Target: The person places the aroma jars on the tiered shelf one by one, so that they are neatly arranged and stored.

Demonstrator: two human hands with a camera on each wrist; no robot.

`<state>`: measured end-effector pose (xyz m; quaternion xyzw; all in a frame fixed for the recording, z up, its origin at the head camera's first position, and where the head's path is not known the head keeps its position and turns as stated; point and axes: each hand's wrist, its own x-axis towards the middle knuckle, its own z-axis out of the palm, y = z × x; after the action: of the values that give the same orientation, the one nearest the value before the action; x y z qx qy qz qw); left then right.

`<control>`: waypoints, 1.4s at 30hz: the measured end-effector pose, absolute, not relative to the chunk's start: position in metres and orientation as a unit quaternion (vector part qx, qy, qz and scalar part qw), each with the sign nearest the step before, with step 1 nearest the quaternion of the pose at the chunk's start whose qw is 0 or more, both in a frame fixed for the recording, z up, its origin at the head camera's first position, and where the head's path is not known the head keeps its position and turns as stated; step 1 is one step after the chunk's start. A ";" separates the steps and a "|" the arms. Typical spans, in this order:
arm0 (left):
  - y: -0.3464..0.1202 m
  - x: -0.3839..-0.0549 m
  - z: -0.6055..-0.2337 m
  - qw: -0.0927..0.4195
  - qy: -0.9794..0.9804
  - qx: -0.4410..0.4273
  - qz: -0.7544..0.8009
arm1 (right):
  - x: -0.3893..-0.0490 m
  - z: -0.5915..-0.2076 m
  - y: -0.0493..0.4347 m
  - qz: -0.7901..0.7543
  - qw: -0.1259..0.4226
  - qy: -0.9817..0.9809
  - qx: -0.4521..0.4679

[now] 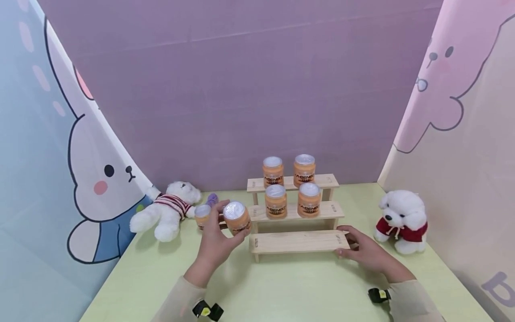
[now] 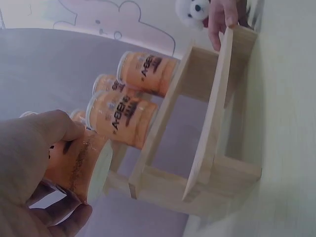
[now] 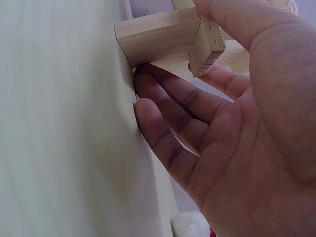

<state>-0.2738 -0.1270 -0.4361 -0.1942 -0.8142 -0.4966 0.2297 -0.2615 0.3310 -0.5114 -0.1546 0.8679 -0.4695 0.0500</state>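
My left hand (image 1: 216, 246) holds an orange jar (image 1: 237, 219) with a silvery lid, raised left of a three-step wooden rack (image 1: 297, 242). In the left wrist view the held jar (image 2: 79, 165) is tilted, its pale base showing. My right hand (image 1: 367, 251) grips the right end of the lowest step; the right wrist view has the thumb (image 3: 232, 17) over the board's end (image 3: 163, 34) and several fingers beneath. Two matching jars (image 1: 275, 202) stand on the middle step and two more jars (image 1: 304, 171) on the top one.
Another orange jar (image 1: 201, 216) stands on the table behind my left hand. A white plush toy (image 1: 173, 208) in a striped top lies at left, near a small purple object (image 1: 212, 199). At right sits a white plush dog (image 1: 402, 221) in red. A purple backdrop (image 1: 241, 98) rises behind.
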 end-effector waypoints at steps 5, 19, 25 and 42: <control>-0.118 -0.269 -0.436 0.220 -0.806 -0.226 -0.501 | -0.261 -0.511 0.331 -0.473 0.056 0.867 -0.147; -0.077 -0.267 -0.443 0.139 -0.798 -0.248 -0.531 | -0.263 -0.513 0.332 -0.466 0.048 0.873 -0.136; -0.058 -0.270 -0.447 0.118 -0.799 -0.254 -0.531 | -0.261 -0.511 0.331 -0.464 0.054 0.874 -0.132; -0.012 -0.277 -0.465 0.070 -0.806 -0.270 -0.522 | -0.261 -0.513 0.332 -0.463 0.042 0.871 -0.157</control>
<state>-0.2765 -0.0116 -0.4655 -0.2696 -0.8063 -0.5218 0.0703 -0.2615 0.3320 -0.5130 -0.1566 0.8715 -0.4628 0.0421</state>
